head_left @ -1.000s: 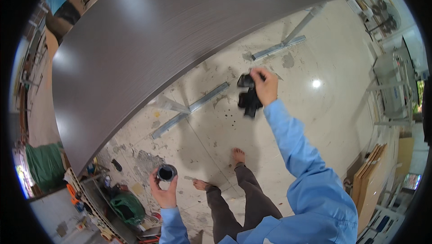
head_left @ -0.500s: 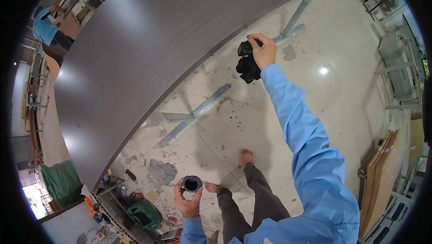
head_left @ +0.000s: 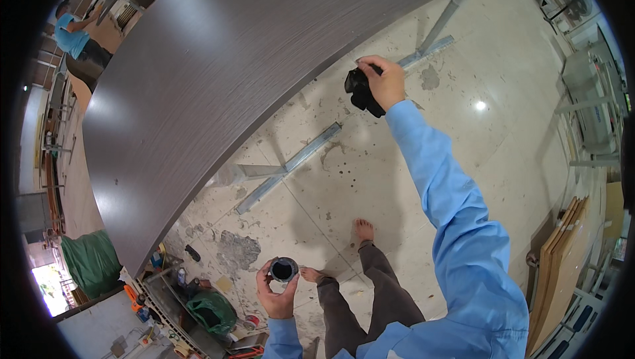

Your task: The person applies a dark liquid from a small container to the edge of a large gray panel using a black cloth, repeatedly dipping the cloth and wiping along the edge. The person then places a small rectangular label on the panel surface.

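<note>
My right hand (head_left: pixel 385 82) is stretched forward and closed on a black rag (head_left: pixel 359 89), close to the edge of a large dark wood-grain panel (head_left: pixel 218 61). My left hand (head_left: pixel 278 293) stays low by my body and holds a small round can (head_left: pixel 284 269) with a dark open top. Both sleeves are light blue. My bare feet stand on the stained floor below.
Grey metal frame legs (head_left: pixel 291 164) support the panel over a pale tiled floor (head_left: pixel 503 140). Green bags (head_left: pixel 89 263), tools and clutter lie at lower left. Wooden boards (head_left: pixel 562 260) lean at right. Another person in a blue shirt (head_left: pixel 73 35) works at far upper left.
My right hand with the black rag has risen toward the panel's edge. My left hand with the can has shifted right, nearer my feet.
</note>
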The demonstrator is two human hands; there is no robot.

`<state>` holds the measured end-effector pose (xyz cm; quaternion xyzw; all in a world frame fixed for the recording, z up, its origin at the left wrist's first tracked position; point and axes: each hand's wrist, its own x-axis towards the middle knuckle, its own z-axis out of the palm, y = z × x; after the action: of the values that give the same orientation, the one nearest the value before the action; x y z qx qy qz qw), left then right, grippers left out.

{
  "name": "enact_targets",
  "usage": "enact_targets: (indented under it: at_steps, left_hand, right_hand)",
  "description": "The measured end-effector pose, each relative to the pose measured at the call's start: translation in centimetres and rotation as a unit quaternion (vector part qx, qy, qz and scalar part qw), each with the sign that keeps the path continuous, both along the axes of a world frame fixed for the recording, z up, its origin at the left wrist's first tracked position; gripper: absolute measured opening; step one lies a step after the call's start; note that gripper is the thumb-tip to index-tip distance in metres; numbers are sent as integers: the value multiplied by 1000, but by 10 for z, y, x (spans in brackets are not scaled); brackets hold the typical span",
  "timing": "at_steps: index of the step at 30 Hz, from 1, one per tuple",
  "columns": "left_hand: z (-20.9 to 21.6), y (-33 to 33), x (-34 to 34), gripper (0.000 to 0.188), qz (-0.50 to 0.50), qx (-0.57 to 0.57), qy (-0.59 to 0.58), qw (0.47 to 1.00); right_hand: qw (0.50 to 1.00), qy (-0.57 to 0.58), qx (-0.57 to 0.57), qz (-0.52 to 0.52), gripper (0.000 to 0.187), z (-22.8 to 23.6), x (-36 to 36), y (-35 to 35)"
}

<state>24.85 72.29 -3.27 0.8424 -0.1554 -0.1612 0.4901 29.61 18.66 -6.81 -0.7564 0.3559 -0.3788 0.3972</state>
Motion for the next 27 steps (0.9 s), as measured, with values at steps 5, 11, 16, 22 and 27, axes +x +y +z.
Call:
enact_targets:
  at_steps: [5,11,16,22,27]
  left_hand:
    - [3,-3,-1,60,-4,6,2,1000]
    - [3,-1,-1,61,-1,4,-2,1000]
    - [6,2,0,62,-1,-7,33,999]
    - [9,5,2,64,-2,-12,47,999]
    - [7,12,1,64,14,-13,47,999]
  right_hand:
    - [998,-32,-32,-53,11,10,2,16]
    - [999,-15,-9,44,9,15,6,39]
    - [998,-25,-26,-48,8,13,16,51]
    - [997,-13,-8,74,13,10,21,86]
    - [999,-32,0,-4,13,16,26,98]
